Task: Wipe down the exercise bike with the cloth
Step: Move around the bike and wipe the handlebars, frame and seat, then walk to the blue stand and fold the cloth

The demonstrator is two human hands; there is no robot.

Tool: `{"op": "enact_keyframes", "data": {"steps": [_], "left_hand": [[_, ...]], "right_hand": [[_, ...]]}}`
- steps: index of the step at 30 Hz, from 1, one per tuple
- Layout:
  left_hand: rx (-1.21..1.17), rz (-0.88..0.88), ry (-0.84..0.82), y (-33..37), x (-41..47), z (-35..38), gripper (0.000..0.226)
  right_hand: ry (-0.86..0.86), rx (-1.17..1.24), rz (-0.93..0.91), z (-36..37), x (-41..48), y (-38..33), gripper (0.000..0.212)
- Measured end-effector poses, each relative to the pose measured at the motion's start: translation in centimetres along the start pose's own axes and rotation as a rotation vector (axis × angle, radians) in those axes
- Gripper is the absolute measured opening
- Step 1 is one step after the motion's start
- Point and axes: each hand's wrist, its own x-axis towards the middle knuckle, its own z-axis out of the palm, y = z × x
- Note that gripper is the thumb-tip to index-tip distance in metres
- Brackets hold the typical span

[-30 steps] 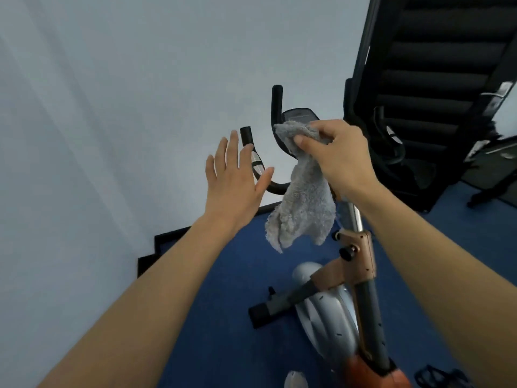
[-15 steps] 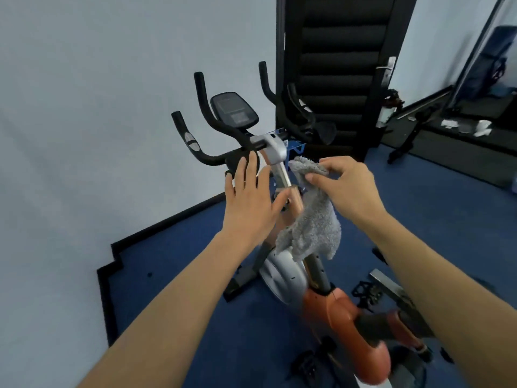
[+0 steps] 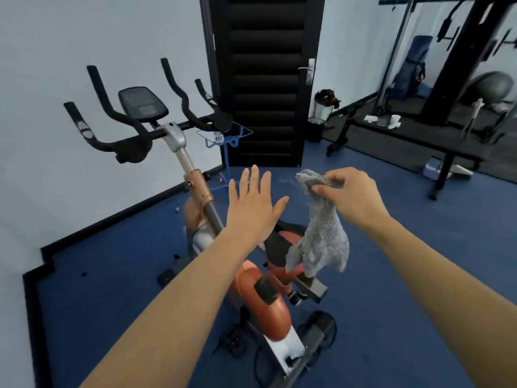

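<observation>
Nearest, below the two bare forearms, stands the exercise bike [image 3: 263, 306], with a rounded, glossy orange housing and a white panel. It sits on the floor [image 3: 112, 298], a flat, matt blue surface edged by black skirting [image 3: 112, 219]. Above the frame the left hand [image 3: 251, 211] hovers flat and touches nothing, its fingers [image 3: 255, 182] straight and close together and the thumb spread. Just beside it, the right hand [image 3: 355, 196] pinches the top edge of the cloth [image 3: 321, 239] between thumb and curled fingers. The fluffy grey towelling hangs in loose folds in front of the bike's frame; whether it touches the bike cannot be told. Farther off, a copper-and-silver post [image 3: 193, 175] rises to curved black handlebars [image 3: 123, 144] and a dark, rounded console [image 3: 142, 103]. Behind them are a pale, smooth wall [image 3: 70, 37], a black ribbed door [image 3: 265, 79] and black gym frames [image 3: 461, 51].
</observation>
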Motion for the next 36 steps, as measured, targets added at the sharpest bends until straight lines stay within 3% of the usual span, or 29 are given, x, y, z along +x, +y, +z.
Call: {"op": "enact_keyframes", "data": {"steps": [3, 11, 19, 27, 36], "left_hand": [[0.019, 0.012, -0.014, 5.3, 0.8, 0.8, 0.068], [0.072, 0.046, -0.083, 16.0, 8.2, 5.1, 0.063], [0.042, -0.03, -0.178, 23.9, 22.1, 11.1, 0.05], [0.108, -0.11, -0.197, 25.7, 36.4, 14.9, 0.036], [0.136, -0.302, -0.172, 21.7, 56.1, 19.1, 0.045]], "right_hand": [[-0.01, -0.025, 0.045, -4.7, -0.2, 3.7, 0.004], [0.019, -0.03, 0.143, -13.6, 4.2, 12.6, 0.008], [0.026, 0.001, 0.171, -18.3, 16.3, 23.0, 0.008], [-0.057, 0.022, 0.149, -18.9, 31.5, 30.6, 0.005], [-0.234, 0.113, 0.025, -11.9, 53.4, 38.7, 0.007]]}}
